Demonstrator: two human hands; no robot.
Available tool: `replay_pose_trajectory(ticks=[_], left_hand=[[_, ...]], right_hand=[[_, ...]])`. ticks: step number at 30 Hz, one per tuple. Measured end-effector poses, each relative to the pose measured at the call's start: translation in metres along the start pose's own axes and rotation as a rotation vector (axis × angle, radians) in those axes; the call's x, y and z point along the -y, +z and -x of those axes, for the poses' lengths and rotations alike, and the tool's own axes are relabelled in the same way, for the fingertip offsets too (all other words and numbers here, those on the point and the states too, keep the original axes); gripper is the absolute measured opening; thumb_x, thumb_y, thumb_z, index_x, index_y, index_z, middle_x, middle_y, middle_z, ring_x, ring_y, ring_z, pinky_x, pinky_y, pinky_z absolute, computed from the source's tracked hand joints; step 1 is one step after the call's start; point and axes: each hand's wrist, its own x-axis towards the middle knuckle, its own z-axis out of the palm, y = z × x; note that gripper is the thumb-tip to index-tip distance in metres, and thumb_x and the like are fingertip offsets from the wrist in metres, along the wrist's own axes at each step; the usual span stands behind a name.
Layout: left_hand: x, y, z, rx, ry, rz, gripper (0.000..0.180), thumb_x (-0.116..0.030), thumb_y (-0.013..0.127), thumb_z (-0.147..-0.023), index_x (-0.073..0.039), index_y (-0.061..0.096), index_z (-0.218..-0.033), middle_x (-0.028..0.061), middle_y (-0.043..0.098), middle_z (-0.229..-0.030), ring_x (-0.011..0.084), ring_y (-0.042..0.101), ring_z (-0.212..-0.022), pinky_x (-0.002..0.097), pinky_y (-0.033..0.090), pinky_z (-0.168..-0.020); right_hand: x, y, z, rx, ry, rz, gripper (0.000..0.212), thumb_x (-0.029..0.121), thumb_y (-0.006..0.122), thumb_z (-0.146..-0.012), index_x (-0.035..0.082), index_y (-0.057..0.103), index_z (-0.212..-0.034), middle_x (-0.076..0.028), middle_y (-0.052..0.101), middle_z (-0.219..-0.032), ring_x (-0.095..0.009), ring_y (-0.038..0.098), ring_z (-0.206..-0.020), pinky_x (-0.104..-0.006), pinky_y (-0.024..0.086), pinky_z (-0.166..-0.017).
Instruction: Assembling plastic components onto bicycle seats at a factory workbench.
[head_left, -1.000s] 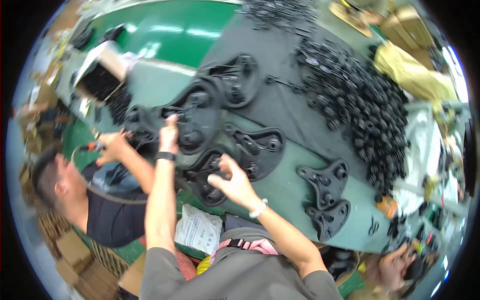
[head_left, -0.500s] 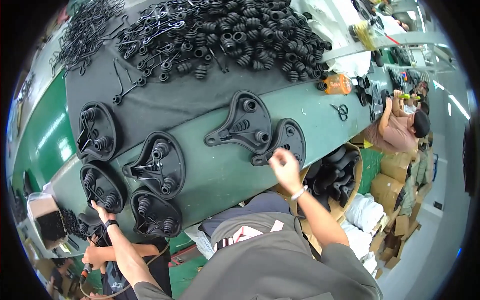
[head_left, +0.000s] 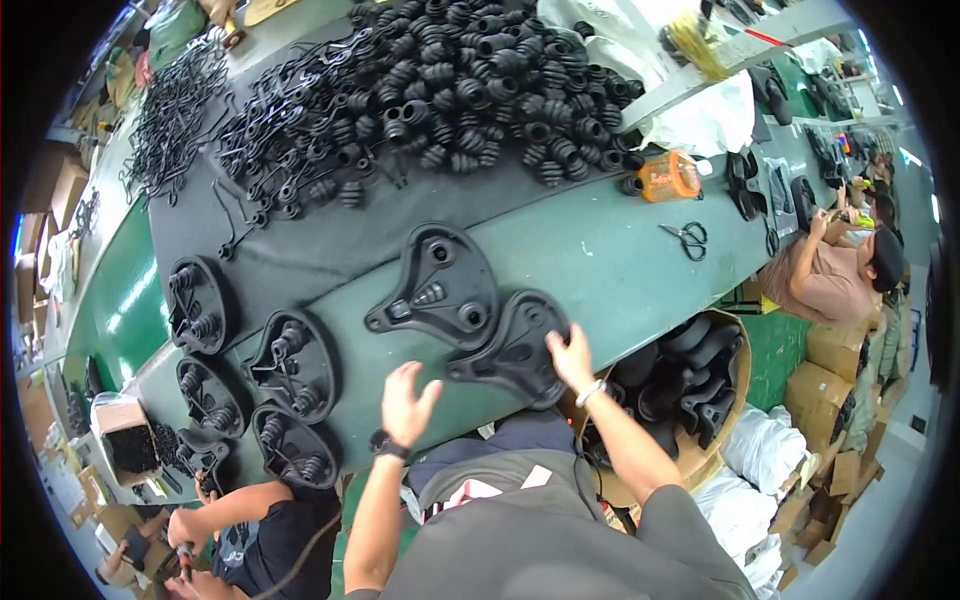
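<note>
Several black bicycle saddles lie underside up on the green bench. My right hand (head_left: 572,362) grips the right rim of a saddle (head_left: 522,352) near the bench's front edge; its inside shows no springs. Behind it and touching it is another saddle (head_left: 455,270), with two ribbed rubber spring covers and a coil inside. My left hand (head_left: 408,405) hovers left of the gripped saddle's nose, fingers spread and holding nothing. Toward the left stand saddles fitted with springs and metal rods, such as one saddle (head_left: 295,365) and another saddle (head_left: 200,305).
A heap of ribbed rubber covers (head_left: 450,95) and bent wire rods (head_left: 175,120) covers the far bench. Scissors (head_left: 688,238) and an orange bottle (head_left: 670,178) lie right. A carton of saddles (head_left: 735,400) stands below the bench edge. A co-worker's arm (head_left: 235,505) is lower left.
My left hand has left the saddles at the left and moved right, opening. My right hand has shifted to the right rim of the near saddle. The whole view has shifted.
</note>
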Motion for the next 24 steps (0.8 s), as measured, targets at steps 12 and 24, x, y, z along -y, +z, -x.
replay_pose_trajectory(ticks=[12, 24], left_hand=[[-0.098, 0.033, -0.017, -0.047, 0.039, -0.103, 0.039, -0.013, 0.077, -0.086, 0.000, 0.062, -0.119, 0.0198, 0.065, -0.122, 0.0387, 0.064, -0.112, 0.0448, 0.051, -0.098], [-0.187, 0.067, -0.115, 0.027, 0.305, -0.018, 0.042, -0.008, 0.073, -0.089, -0.002, 0.058, -0.127, 0.0216, 0.061, -0.126, 0.0425, 0.059, -0.111, 0.0470, 0.048, -0.097]], right_hand=[[0.205, -0.069, -0.279, -0.493, -0.625, 0.362, 0.048, 0.032, 0.081, -0.079, 0.007, 0.065, -0.117, -0.014, 0.064, -0.113, -0.034, 0.056, -0.110, -0.0476, 0.046, -0.094], [0.132, -0.068, -0.095, 1.030, -0.383, -0.293, 0.043, 0.033, 0.084, -0.083, -0.001, 0.074, -0.107, -0.009, 0.076, -0.097, -0.014, 0.068, -0.088, -0.0321, 0.055, -0.085]])
